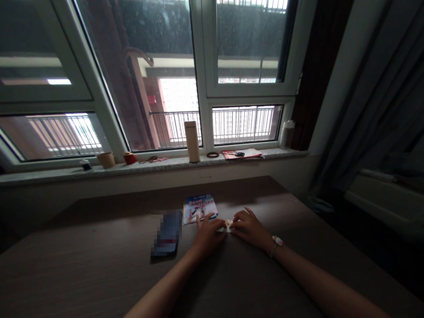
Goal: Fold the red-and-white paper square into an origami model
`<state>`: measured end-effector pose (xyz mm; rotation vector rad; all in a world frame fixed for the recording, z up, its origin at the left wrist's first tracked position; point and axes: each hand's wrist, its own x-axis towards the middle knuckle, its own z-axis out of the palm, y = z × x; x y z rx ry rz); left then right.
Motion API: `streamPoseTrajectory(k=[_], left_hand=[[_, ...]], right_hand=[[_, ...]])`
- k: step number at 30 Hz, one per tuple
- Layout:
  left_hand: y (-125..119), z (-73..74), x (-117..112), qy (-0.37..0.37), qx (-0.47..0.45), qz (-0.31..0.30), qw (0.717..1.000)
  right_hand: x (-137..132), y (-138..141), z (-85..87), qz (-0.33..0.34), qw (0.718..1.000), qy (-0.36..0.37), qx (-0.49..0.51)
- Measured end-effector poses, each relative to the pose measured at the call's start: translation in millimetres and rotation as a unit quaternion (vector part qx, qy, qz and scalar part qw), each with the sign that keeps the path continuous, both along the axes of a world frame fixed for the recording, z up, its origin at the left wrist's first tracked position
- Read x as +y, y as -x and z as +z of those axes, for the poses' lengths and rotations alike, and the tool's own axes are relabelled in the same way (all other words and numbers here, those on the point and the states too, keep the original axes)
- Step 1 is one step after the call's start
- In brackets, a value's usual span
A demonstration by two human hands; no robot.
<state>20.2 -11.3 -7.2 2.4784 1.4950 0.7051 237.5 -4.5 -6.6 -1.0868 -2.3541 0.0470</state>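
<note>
Both my hands rest on the dark wooden table (99,265), meeting over a small pale folded piece of paper (227,225). My left hand (207,235) presses on the paper's left side with its fingers curled and pinched. My right hand (250,228) pinches the paper's right side; a bracelet sits on that wrist. Most of the paper is hidden under the fingers. A blue printed booklet (198,207) lies just beyond my left hand.
A dark phone (168,238) lies left of my left hand. On the stone windowsill stand a tall cream flask (192,141), a paper cup (106,160), a small red pot (129,157), scissors, a red ring and papers (243,153). Curtains hang at right.
</note>
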Motion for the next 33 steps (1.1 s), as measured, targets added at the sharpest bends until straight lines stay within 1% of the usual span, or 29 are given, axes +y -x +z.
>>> streamPoseTrajectory(k=[6, 18, 26, 30, 33], left_hand=[[1, -0.2, 4, 0.030, -0.025, 0.009, 0.999], [0, -4.1, 7, 0.017, -0.021, 0.014, 1.000], [-1, -5.9, 10, 0.024, -0.026, 0.022, 0.999], [-3, -5.0, 9, 0.024, -0.031, 0.022, 0.999], [-3, -4.7, 7, 0.021, -0.034, 0.026, 0.999]], right_hand=[[0, 4, -1.3, -0.001, 1.000, -0.010, -0.001], [0, 8, -3.8, -0.012, 0.999, -0.035, -0.019], [6, 8, -11.0, 0.006, 0.999, -0.041, -0.006], [7, 9, -12.3, 0.007, 0.999, -0.039, -0.011], [6, 12, -11.7, -0.010, 1.000, -0.023, -0.015]])
